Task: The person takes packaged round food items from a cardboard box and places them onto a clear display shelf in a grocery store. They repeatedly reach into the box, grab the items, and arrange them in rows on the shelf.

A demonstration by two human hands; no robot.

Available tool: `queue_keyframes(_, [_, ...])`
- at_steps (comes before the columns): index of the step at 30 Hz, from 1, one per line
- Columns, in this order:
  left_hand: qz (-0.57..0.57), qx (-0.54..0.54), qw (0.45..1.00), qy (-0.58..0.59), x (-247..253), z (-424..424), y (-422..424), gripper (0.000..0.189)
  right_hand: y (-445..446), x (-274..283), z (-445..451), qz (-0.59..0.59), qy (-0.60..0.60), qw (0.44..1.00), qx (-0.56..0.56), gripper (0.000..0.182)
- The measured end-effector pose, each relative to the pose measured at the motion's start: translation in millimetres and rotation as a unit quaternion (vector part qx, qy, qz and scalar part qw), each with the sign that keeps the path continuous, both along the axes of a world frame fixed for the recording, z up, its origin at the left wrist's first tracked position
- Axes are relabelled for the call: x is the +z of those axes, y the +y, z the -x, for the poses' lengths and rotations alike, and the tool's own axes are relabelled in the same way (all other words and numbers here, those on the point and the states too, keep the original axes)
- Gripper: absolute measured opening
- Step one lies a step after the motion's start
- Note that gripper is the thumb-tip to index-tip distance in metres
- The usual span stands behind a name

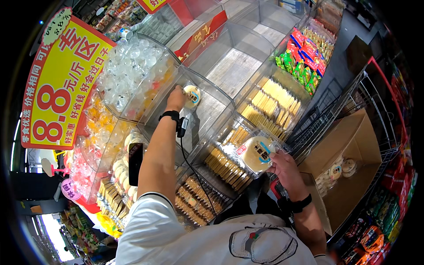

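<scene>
My left hand [177,98] reaches into a clear plastic bin [212,114] and grips the left edge of a round wrapped cake [192,96]; its fingertips are partly hidden. Closer to my body, my right hand [285,165] pinches the edge of a second round cake [254,153] in a clear wrapper bearing writing. That cake is over a bin of thin wrapped biscuits [228,169]. To my right, an open cardboard box [351,198] contains several more wrapped round cakes [336,170].
Clear dividers [233,107] separate the bins. Wrapped jelly cups [132,63] fill bins on the left, beside a large yellow sign [66,89]. The box rests in a wire shopping cart [384,132]. A cable [188,159] hangs from my left wrist, near a black phone [135,164].
</scene>
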State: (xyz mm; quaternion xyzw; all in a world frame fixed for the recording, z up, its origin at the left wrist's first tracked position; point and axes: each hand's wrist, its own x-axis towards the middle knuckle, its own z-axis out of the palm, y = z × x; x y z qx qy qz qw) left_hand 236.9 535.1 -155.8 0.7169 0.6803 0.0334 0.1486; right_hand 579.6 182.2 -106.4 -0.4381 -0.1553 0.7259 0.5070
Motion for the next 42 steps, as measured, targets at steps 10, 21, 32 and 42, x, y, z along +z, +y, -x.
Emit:
queue_keyframes(10, [-0.087,-0.028,0.996,0.002,-19,-5,-17,0.038,-8,-6,0,0.001,-0.001,1.000,0.008,0.038])
queue_keyframes(21, [-0.153,-0.020,0.988,-0.012,-30,-4,-11,0.027,-10,-2,1,-0.023,0.011,0.999,0.019,0.045])
queue_keyframes(32, [-0.136,-0.081,0.980,0.120,-3,-14,-21,0.019,-10,1,2,-0.019,0.012,0.999,0.025,0.043])
queue_keyframes(42, [-0.121,-0.054,0.976,0.172,4,-15,-23,0.019,-11,-4,4,-0.021,0.008,0.999,0.037,0.043])
